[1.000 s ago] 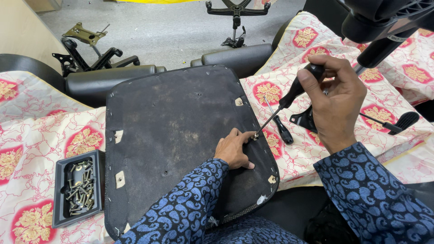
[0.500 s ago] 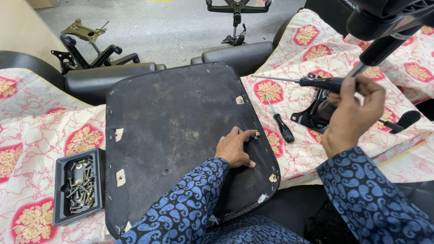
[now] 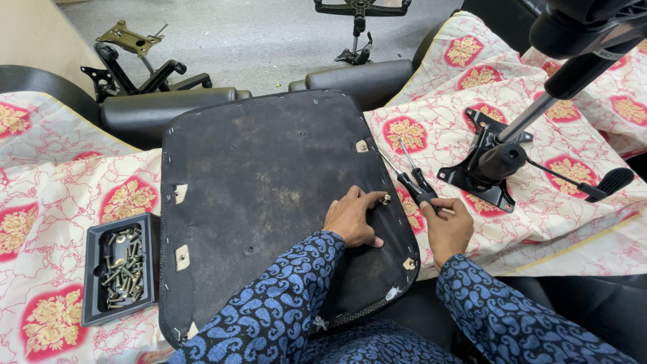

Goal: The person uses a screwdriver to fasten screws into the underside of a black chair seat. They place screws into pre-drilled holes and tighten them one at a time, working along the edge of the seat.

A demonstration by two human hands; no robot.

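Fingers of the left hand (image 3: 352, 219) pinch a small bolt (image 3: 387, 199) upright on the black seat base (image 3: 269, 189) to steady it, while the right hand (image 3: 446, 226) just beyond grips two screwdrivers (image 3: 414, 182), and a chair mechanism (image 3: 488, 168) lies farther off.

left hand (image 3: 352, 219) on screw (image 3: 387, 199), right hand (image 3: 447, 226) gripping screwdrivers (image 3: 416, 183)

Left hand (image 3: 352, 219) and right hand (image 3: 447, 228) bare, long dark-blue sleeves, light-blue paisley print

Grey concrete floor (image 3: 269, 40) ahead of me, cream wall (image 3: 40, 40) at left, floral pink-and-white cloth (image 3: 60, 182) over the worktop, dismantled chair bases (image 3: 135, 61) beyond, even light.
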